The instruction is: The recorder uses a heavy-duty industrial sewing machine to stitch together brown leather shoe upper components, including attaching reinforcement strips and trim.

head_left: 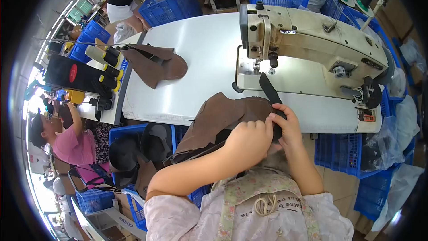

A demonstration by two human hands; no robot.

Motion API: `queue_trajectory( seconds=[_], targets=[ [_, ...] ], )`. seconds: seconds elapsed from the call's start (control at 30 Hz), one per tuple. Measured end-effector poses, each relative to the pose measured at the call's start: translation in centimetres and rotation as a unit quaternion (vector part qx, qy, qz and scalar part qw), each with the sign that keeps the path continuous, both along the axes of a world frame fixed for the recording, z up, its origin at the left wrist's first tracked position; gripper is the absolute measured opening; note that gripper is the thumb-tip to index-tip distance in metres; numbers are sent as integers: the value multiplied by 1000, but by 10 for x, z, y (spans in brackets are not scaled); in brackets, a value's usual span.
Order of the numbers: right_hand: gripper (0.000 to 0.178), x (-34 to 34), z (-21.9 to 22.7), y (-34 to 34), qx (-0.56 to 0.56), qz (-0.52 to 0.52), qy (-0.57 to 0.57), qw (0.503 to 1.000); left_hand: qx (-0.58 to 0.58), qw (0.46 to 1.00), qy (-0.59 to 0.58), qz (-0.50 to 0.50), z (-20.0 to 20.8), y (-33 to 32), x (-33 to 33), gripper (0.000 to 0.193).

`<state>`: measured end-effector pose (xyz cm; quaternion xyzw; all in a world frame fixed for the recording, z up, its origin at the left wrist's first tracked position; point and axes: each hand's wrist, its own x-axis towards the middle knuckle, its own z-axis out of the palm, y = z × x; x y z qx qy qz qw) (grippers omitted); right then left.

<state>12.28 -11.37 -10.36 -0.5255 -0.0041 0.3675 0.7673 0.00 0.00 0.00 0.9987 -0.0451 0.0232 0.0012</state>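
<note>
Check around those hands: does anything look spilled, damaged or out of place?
Nothing stands out. The left hand is at the brown shoe upper, the right hand holds the black strip, and a second brown upper lies on the white table. I see no spill or clear damage, though the hands hide part of the work.

Brown piece (216,114), black strip (269,88), cream sewing machine (318,35), floral-patterned apron (276,181).
</note>
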Motion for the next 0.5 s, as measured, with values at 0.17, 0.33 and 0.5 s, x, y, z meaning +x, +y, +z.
queue_trajectory(
  seconds=[0.17, 0.33, 0.5],
  targets=[
    [31, -3, -6, -11, 39, -52, -12, 998, -115, 981, 95, 122, 66, 57, -22, 47],
    [29, -15, -10, -4, 20, -56, -67, 996, -37, 978, 184, 91, 21, 84, -23, 85],
    [26, -25, 4, -8, 34, -66, -78, 994, 9, 970, 224, 98, 13, 65, -7, 94]
  ],
)
